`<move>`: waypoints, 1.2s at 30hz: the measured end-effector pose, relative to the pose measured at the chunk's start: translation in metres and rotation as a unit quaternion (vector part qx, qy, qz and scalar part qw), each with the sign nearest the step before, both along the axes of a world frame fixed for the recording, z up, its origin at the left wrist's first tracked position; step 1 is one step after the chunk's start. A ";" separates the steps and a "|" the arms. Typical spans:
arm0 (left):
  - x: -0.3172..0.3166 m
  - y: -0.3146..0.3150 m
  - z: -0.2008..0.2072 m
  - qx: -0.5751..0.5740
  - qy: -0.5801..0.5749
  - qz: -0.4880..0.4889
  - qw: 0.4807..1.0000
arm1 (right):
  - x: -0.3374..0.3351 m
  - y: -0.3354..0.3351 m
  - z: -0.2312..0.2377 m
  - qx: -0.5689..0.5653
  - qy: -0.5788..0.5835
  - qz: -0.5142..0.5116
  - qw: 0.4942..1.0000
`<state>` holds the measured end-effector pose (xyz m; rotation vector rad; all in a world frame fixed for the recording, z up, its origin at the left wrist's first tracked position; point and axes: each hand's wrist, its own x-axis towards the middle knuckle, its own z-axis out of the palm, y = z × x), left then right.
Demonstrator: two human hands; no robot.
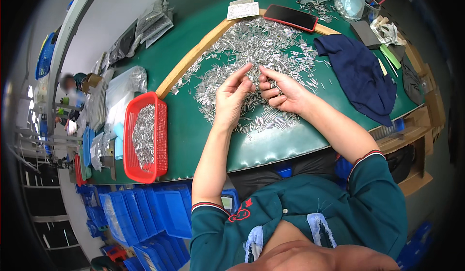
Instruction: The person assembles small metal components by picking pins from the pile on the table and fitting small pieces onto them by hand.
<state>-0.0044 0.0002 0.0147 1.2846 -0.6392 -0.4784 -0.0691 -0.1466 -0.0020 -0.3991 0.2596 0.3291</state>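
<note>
A wide heap of small, thin silver metal pins (pixel 271 38) is spread over the green tabletop (pixel 189 140). My left hand (pixel 231 96) is above the middle of the heap, its fingers bent and closed toward the thumb. Close beside it, my right hand (pixel 283 92) is also closed, with the fingers curled in and the tips facing those of the left. A small gap separates the two hands. Whatever lies between the fingertips is too small to tell apart from the pins behind. To the left, a red plastic basket (pixel 161 140) holds many similar pins.
Wooden strips (pixel 193 53) border the heap at its far side. A phone (pixel 290 18) with a red edge and paper slips (pixel 243 11) rest there. Dark blue cloth (pixel 358 72) lies right. Plastic bags (pixel 128 82) lie left; blue bins (pixel 169 213) stand below the table.
</note>
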 end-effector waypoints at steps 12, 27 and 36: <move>0.020 0.010 -0.017 -0.181 0.290 -0.113 0.933 | -0.004 0.009 0.008 -0.045 0.029 -0.004 0.999; 0.006 0.004 0.001 0.118 -0.167 0.037 0.978 | -0.004 0.012 0.007 -0.154 -0.014 -0.009 0.988; -0.002 0.005 0.010 0.228 -0.422 0.081 0.874 | -0.006 0.013 0.008 -0.217 -0.029 -0.027 0.975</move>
